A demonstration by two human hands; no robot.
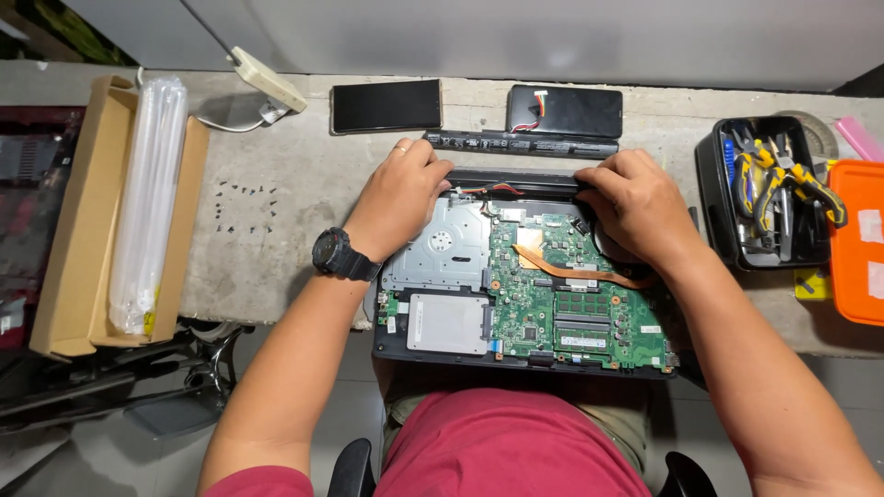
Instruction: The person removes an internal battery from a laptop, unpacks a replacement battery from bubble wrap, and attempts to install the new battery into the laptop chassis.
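Green motherboard exposed in opened laptop at counter edge; left hand and right hand apart, fingers curled onto rear hinge edge, grip unclear. Best pressed evenly on both corners, clear of copper heat pipe.

A: Circuit board green, copper-orange pipe across it. Drive silver-grey.
B: Noted. Pliers yellow-and-black handles, black tray; orange box. Wristwatch black.
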